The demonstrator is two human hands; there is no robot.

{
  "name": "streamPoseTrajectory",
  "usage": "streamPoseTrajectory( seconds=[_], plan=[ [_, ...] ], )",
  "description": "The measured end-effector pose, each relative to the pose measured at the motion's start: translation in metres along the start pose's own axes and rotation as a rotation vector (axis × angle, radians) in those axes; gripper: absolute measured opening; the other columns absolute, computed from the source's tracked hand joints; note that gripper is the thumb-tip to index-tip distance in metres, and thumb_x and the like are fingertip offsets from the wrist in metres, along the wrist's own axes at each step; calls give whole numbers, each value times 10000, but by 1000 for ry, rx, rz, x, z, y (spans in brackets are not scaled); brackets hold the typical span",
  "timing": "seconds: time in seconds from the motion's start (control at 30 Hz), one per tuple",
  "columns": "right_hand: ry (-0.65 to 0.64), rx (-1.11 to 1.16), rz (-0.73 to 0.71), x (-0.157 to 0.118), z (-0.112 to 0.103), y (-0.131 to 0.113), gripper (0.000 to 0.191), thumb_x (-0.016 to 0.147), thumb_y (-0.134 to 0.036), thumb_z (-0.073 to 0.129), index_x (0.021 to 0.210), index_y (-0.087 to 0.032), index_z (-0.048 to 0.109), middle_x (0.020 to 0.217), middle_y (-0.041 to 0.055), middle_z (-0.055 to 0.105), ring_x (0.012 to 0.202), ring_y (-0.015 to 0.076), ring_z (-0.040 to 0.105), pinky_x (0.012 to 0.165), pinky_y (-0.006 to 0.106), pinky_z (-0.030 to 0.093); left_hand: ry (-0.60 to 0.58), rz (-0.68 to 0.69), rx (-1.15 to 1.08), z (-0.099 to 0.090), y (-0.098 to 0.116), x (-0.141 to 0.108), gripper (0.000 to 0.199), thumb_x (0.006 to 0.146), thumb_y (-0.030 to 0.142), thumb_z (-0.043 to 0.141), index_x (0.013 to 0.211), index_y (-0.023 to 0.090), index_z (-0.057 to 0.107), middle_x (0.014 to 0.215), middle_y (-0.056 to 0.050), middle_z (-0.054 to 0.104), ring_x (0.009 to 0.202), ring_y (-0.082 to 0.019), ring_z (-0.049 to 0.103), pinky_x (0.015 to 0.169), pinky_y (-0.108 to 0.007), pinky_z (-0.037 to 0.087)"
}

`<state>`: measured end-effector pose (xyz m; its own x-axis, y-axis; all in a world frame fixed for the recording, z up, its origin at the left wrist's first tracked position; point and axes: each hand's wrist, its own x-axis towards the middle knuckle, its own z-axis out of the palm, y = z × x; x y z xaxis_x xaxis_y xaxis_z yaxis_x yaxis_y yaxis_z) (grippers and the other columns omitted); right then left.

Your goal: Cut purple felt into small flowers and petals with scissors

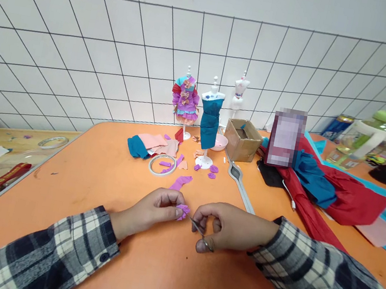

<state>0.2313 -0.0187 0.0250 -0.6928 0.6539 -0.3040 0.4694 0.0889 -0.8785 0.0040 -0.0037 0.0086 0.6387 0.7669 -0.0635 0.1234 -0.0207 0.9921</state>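
Between thumb and fingers my left hand (163, 207) pinches a small purple fabric rosette (183, 211). My right hand (227, 225) is closed around the finger loops of small metal scissors (202, 233), whose tips reach to the rosette's right edge. Whether the blades are spread cannot be made out. Beyond the hands lie a purple fabric strip (181, 182), a roll of double-sided tape (162, 164) and several purple rosettes (213, 169). A mini dress form in a teal dress (210, 120) stands behind them on a white base.
Two more mini dress forms stand at the back, one in a purple ruffled dress (186, 98). Right of them are a cardboard box (241, 140), a propped phone (285, 138), red fabric (355, 198) and a green-lidded jug (374, 134). Folded pink fabric (152, 142) lies left.
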Motion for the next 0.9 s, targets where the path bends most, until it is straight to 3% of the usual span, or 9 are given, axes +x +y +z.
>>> streamPoseTrajectory(
  seconds=[0.9],
  plan=[
    [-56,89,0,2,2,6,393,686,-480,759,890,-154,677,743,-18,611,638,88,516,566,193,365,-72,3,47,-2,-2,2,270,782,398,677,731,142,604,690,3,563,643,-120,478,631,-244,375]
  ],
)
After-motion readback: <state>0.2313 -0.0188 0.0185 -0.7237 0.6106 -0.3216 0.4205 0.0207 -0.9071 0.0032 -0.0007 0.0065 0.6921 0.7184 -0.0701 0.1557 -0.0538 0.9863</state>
